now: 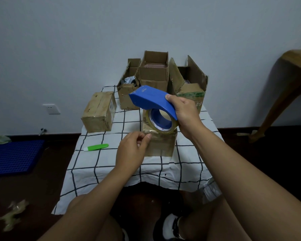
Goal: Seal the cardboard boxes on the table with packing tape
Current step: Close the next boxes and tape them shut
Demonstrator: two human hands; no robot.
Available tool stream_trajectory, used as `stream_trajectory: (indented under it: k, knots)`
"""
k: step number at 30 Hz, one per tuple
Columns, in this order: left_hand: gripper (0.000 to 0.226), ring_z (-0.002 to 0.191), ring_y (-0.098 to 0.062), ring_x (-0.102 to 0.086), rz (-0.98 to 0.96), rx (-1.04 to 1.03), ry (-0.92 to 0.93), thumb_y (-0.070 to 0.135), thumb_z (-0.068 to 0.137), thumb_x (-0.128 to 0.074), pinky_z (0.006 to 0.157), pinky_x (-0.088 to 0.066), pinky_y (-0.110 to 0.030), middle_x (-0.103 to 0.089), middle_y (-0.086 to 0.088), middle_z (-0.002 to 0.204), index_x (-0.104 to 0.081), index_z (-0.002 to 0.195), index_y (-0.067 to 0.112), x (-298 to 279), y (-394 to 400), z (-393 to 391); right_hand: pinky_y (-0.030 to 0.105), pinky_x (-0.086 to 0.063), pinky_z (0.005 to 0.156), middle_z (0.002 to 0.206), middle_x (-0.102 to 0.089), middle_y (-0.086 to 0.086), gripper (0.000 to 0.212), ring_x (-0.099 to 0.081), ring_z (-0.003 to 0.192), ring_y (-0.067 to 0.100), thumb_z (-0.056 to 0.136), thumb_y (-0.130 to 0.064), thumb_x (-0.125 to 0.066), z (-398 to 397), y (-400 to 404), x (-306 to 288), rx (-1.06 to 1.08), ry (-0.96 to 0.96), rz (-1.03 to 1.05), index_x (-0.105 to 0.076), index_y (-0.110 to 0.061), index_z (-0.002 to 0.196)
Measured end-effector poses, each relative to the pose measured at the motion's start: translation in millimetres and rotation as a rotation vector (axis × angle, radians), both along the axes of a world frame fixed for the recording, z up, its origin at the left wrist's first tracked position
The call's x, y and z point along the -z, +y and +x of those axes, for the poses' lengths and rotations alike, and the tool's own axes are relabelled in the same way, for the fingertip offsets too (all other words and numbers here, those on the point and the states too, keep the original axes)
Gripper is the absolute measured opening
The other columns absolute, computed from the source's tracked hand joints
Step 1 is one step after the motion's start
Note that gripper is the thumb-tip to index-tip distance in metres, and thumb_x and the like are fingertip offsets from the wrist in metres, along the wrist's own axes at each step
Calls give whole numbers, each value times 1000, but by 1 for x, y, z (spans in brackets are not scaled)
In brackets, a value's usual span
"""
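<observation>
My right hand (182,112) grips the blue tape dispenser (149,99) by its rear end and holds it tilted above a small closed cardboard box (161,144) at the table's middle. The clear tape roll (161,121) hangs under the dispenser, just over the box top. My left hand (132,150) is at the box's near left top corner, thumb and fingers pinched together there; whether they hold a tape end I cannot tell. A taped box (98,112) sits at the left. Three open boxes (154,72) stand at the back.
A green and white utility knife (96,147) lies on the checked tablecloth (111,164) left of my left hand. On the floor: a blue plastic grid (14,156) at left, crumpled tape (10,216) near left. A wooden table leg (285,94) stands at right.
</observation>
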State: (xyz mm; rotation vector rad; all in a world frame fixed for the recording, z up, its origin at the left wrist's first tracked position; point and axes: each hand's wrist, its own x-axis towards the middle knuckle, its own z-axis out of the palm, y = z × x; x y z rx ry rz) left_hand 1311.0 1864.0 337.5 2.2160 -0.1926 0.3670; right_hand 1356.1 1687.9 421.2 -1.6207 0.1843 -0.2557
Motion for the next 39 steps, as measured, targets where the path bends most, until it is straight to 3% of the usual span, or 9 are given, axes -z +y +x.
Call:
stream_trajectory:
  k: [3, 9, 17, 20, 25, 29, 35, 39]
  knots:
    - [26, 69, 3, -56, -95, -46, 101, 46, 93, -59, 55, -36, -11, -61, 9, 74, -61, 76, 26, -5, -1, 1, 33, -46, 65, 76, -64, 8, 43, -59, 70, 19, 90, -42, -67, 1, 0, 0, -2, -2, -4, -72, 1, 94]
    - [21, 65, 5, -57, -191, -55, 221, 38, 92, -63, 54, -37, -8, -66, 7, 73, -65, 78, 22, -7, 2, 5, 33, -46, 65, 76, -64, 8, 42, -59, 70, 19, 90, -41, -67, 0, 0, 0, -6, -3, 0, -72, 0, 93]
    - [24, 84, -19, -66, -332, -42, 299, 39, 86, -71, 80, -56, -38, -71, -3, 84, -67, 80, 17, -2, 9, 14, 35, -45, 68, 80, -64, 12, 44, -58, 74, 23, 91, -40, -67, -1, 0, -1, -11, 0, 17, -71, 3, 96]
    - [21, 86, -28, -67, -352, -7, 292, 35, 86, -73, 85, -55, -49, -70, -11, 86, -65, 81, 16, 0, 13, 17, 35, -44, 68, 81, -63, 12, 44, -57, 74, 22, 91, -40, -66, -1, 0, -2, -12, 0, 15, -70, 4, 97]
    - [15, 85, -35, -67, -421, 19, 261, 22, 86, -74, 87, -54, -52, -65, -19, 77, -58, 88, 20, 2, 14, 20, 34, -45, 68, 81, -63, 11, 43, -58, 74, 22, 92, -39, -66, -1, 0, -2, -17, -1, 16, -70, 4, 97]
    - [16, 81, -32, -66, -373, 23, 178, 21, 87, -71, 83, -54, -52, -62, -10, 72, -61, 81, 31, 5, 12, 17, 34, -45, 68, 80, -64, 11, 42, -58, 73, 21, 92, -38, -66, -1, 0, -2, -20, -4, 18, -71, 3, 96]
    - [18, 83, -31, -68, -418, 64, 151, 16, 92, -65, 87, -52, -56, -64, -8, 73, -55, 86, 30, 9, 14, 17, 35, -44, 69, 79, -63, 11, 41, -57, 74, 23, 91, -37, -67, -1, 0, -2, -21, -7, 37, -70, 3, 95]
    - [17, 80, -21, -68, -376, 39, 125, 18, 93, -64, 82, -55, -48, -65, 1, 73, -57, 82, 30, 11, 13, 15, 37, -44, 69, 80, -62, 13, 42, -57, 75, 24, 91, -37, -67, 0, 0, -2, -25, -14, 40, -69, 5, 95]
